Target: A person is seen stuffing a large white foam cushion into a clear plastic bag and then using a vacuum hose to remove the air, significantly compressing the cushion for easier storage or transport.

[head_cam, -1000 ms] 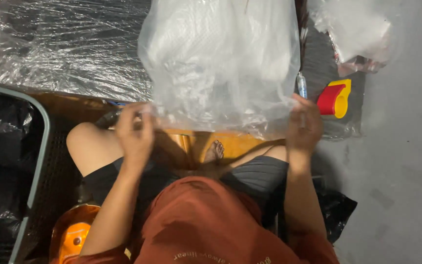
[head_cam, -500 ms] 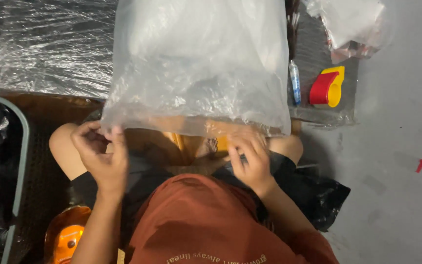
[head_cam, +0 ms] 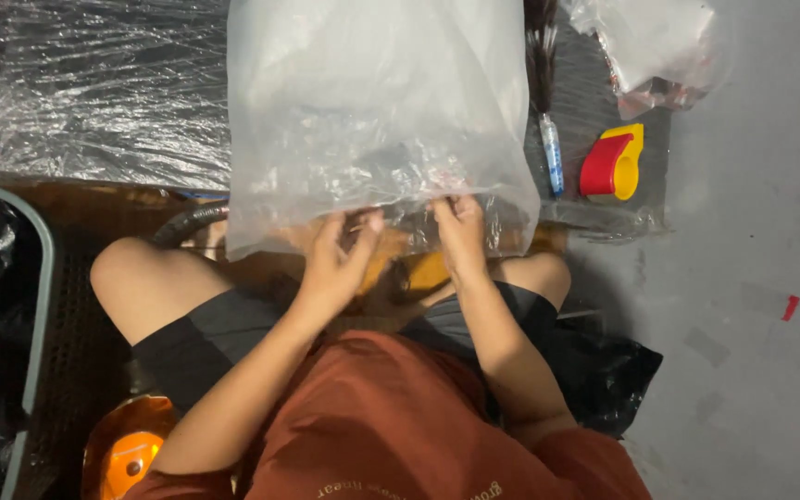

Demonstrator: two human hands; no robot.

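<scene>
A large clear plastic bag (head_cam: 372, 102) lies on the work surface in front of me, its open edge toward my lap. My left hand (head_cam: 335, 259) pinches the bag's near edge at the middle. My right hand (head_cam: 463, 231) grips the same edge just to the right, the fingers curled into the plastic. Both hands sit close together above my knees. What is inside the bag is blurred by the plastic.
Crinkled clear film (head_cam: 85, 93) covers the surface at left. A red and yellow tape dispenser (head_cam: 613, 165) and a brush (head_cam: 544, 83) lie at right, below another plastic bag (head_cam: 650, 42). A grey-rimmed bin lined with black plastic (head_cam: 11, 315) stands left. Black plastic (head_cam: 604, 370) lies at my right.
My hands have moved inward from the bag's two corners to the middle of its near edge. The view has shifted so the bag appears further right.
</scene>
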